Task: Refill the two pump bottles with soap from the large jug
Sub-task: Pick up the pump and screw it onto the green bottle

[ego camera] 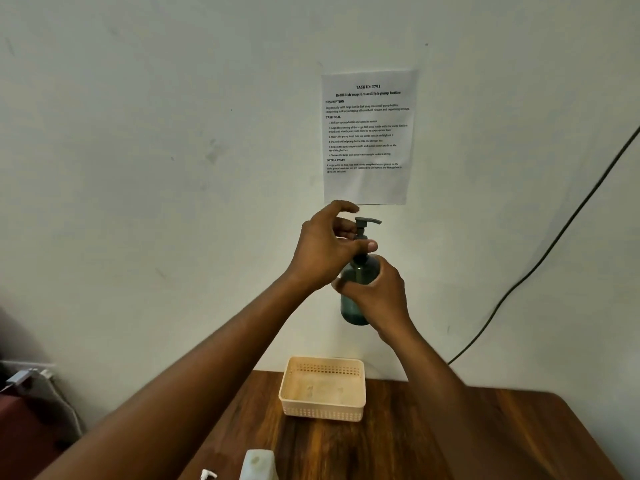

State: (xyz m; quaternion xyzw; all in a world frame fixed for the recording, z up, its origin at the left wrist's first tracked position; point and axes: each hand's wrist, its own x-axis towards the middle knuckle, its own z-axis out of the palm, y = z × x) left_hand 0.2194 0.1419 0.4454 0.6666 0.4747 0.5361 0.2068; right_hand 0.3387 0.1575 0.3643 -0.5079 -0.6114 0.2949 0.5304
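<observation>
At frame centre, the right hand (379, 299) wraps the dark pump bottle (356, 292) (held above the basket (323, 389)). The left hand (329, 247) fingers pinch its pump collar, probably; the jug (258, 465) is at bottom edge.

This looks like a plain room set up for recording tasks, not a real kitchen. A printed task sheet (367, 136) with numbered steps is taped on the bare, marked wall (138, 133). A wooden table (450, 438) stands against it, and a black cable (540, 265) hangs loose.
</observation>
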